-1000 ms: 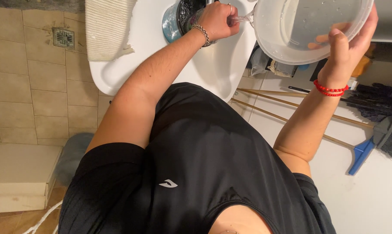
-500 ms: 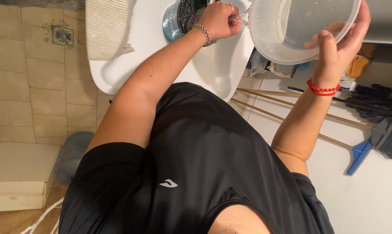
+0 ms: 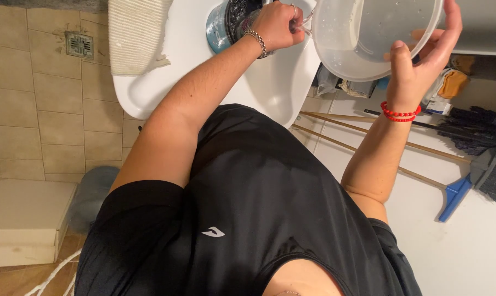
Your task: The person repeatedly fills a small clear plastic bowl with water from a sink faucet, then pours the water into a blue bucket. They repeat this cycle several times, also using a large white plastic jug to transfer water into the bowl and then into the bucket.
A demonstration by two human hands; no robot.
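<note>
Partly cropped, the right hand [image 3: 418,60] tilts a clear tub [image 3: 368,38]

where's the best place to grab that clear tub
On its rim, from the lower right side. The clear tub is tilted with its wide open mouth facing the camera, so a thumb goes inside the wall and fingers behind it. The right hand grips it just so, while the left hand is at the opposite edge.

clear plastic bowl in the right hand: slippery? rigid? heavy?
The round translucent plastic bowl is probably slippery: droplets cling to its inner wall. It looks light for its size, since the right hand alone holds it tilted by the rim. Likely thin-walled and slightly flexible, though no flex is visible. The left hand is at its edge.
</note>
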